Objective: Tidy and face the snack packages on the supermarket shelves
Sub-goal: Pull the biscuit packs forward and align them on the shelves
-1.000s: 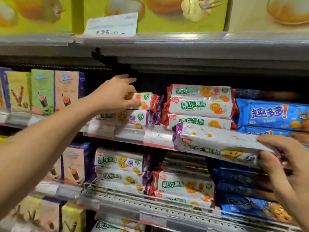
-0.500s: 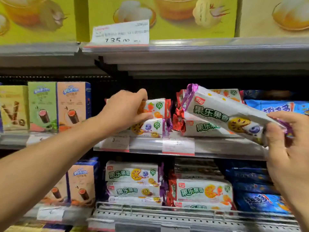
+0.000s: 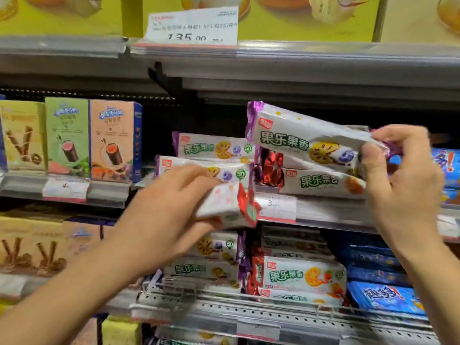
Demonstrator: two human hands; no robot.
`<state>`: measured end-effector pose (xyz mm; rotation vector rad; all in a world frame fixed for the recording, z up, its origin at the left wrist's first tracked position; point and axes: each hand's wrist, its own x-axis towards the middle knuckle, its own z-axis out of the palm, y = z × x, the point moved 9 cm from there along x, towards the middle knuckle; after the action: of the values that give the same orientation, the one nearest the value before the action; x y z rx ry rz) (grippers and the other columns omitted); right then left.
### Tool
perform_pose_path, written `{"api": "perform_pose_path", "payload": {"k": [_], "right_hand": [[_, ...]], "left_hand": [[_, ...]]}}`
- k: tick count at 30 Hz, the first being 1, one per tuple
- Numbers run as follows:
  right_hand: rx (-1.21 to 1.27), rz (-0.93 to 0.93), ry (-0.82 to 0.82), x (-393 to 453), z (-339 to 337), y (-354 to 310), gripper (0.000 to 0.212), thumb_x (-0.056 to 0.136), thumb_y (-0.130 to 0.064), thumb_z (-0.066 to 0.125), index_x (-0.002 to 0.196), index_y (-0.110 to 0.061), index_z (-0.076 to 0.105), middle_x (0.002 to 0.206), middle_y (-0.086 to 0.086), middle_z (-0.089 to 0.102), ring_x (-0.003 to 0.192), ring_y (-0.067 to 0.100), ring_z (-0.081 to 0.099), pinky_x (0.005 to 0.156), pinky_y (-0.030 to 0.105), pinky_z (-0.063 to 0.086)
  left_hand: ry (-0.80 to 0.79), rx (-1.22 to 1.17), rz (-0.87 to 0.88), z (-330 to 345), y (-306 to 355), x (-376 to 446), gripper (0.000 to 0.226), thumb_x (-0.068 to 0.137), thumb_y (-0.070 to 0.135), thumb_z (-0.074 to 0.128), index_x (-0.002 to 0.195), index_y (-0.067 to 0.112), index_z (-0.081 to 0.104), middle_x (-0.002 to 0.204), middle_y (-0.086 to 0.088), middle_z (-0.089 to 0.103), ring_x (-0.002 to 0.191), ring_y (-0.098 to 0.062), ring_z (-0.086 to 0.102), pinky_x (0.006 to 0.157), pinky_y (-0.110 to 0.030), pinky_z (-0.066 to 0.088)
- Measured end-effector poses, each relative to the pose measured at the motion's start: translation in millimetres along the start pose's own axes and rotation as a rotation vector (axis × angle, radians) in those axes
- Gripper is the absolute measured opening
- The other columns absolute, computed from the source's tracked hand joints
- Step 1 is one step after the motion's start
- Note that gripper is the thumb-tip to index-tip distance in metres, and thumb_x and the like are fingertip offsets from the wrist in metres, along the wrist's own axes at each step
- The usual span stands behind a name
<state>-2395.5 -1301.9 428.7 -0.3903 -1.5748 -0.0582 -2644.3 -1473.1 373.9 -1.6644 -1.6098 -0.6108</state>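
My left hand grips a red-ended white snack pack, held just in front of the middle shelf's edge. My right hand pinches the right end of a purple-ended white snack pack, which tilts up to the left over the red-ended stack. Two purple-ended packs lie stacked on the middle shelf behind my left hand. On the shelf below lie more purple-ended packs and red-ended packs.
Tall wafer-roll boxes stand on the left of the middle shelf. Blue cookie packs fill the right side. A price tag hangs on the upper shelf edge, another price label on the middle one. A wire rail fronts the lower shelf.
My left hand has pulled the red-ended pack off the purple stack, down and out in front of the shelf edge. The right hand holds its purple pack about level, still tilted.
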Motion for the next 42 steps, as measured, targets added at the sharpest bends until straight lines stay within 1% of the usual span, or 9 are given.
{"api": "perform_pose_path", "payload": {"k": [5,9,14,19,23,26,30,34,42], "right_hand": [[0.064,-0.157,-0.042,32,50,-43,0.022,0.102,-0.026,0.055,0.113,-0.006,0.054,0.095,0.003,0.06,0.078,0.021,0.053,0.069,0.035,0.037],[0.054,-0.211,-0.164,47,102,-72,0.023,0.101,-0.03,0.056,0.112,-0.01,0.053,0.091,0.007,0.062,0.081,0.034,0.059,0.067,0.04,0.039],[-0.147,-0.181,-0.587,34,169,-74,0.016,0.101,-0.033,0.053,0.107,-0.018,0.054,0.092,0.005,0.065,0.083,0.032,0.061,0.072,0.041,0.047],[-0.313,-0.242,-0.583,32,174,-79,0.021,0.1,-0.037,0.051,0.107,-0.023,0.064,0.099,-0.001,0.061,0.087,0.024,0.059,0.069,0.037,0.046],[-0.307,-0.264,-0.557,24,160,-78,0.037,0.098,-0.034,0.057,0.132,-0.019,0.06,0.13,0.003,0.06,0.118,0.028,0.055,0.09,0.042,0.049],[-0.097,-0.29,-0.4,-11,113,-87,0.024,0.097,-0.026,0.058,0.115,-0.014,0.067,0.114,0.0,0.067,0.104,0.021,0.061,0.085,0.037,0.05],[0.199,-0.027,-0.586,-90,86,-67,0.029,0.092,-0.044,0.063,0.113,-0.025,0.068,0.107,-0.016,0.069,0.099,0.0,0.065,0.084,0.013,0.047],[0.298,0.122,-0.788,-157,82,-47,0.057,0.082,-0.063,0.069,0.132,-0.038,0.057,0.13,-0.022,0.06,0.121,0.002,0.059,0.096,0.014,0.045],[0.264,0.341,-0.649,-196,39,0,0.049,0.08,-0.046,0.08,0.125,-0.046,0.062,0.119,-0.023,0.067,0.101,0.003,0.067,0.081,0.01,0.047]], "left_hand": [[-0.149,0.086,-0.058,62,-5,-45,0.053,0.092,0.06,0.048,0.13,0.024,0.052,0.163,-0.006,0.033,0.15,-0.025,0.033,0.117,-0.047,0.038],[-0.178,0.234,-0.042,86,-1,-57,0.047,0.086,0.051,0.061,0.119,0.017,0.056,0.169,-0.016,0.013,0.156,-0.032,0.016,0.118,-0.051,0.036],[-0.176,0.226,-0.048,87,-4,-61,0.049,0.084,0.041,0.067,0.123,0.016,0.052,0.17,-0.014,0.006,0.157,-0.03,0.01,0.118,-0.052,0.034],[-0.191,0.214,-0.046,91,-4,-60,0.043,0.09,0.045,0.063,0.12,0.016,0.052,0.17,-0.014,0.001,0.158,-0.03,0.004,0.119,-0.052,0.033],[-0.176,0.181,-0.049,93,-3,-58,0.047,0.089,0.05,0.064,0.121,0.018,0.053,0.17,-0.012,0.006,0.157,-0.029,0.008,0.119,-0.051,0.034],[-0.139,0.118,-0.074,91,1,-58,0.046,0.092,0.052,0.056,0.123,0.018,0.053,0.17,-0.012,0.012,0.157,-0.029,0.013,0.12,-0.051,0.031],[-0.116,0.048,-0.071,90,22,-56,0.052,0.087,0.048,0.058,0.127,0.015,0.052,0.164,-0.015,0.028,0.153,-0.032,0.026,0.12,-0.051,0.029],[-0.188,-0.088,-0.004,107,56,-58,0.054,0.092,0.053,0.044,0.131,0.016,0.05,0.163,-0.01,0.032,0.148,-0.03,0.035,0.115,-0.049,0.04],[-0.244,-0.381,-0.139,136,74,-69,0.074,0.082,0.083,0.042,0.142,0.039,0.039,0.157,0.02,0.035,0.139,-0.004,0.04,0.107,-0.033,0.043]]}}
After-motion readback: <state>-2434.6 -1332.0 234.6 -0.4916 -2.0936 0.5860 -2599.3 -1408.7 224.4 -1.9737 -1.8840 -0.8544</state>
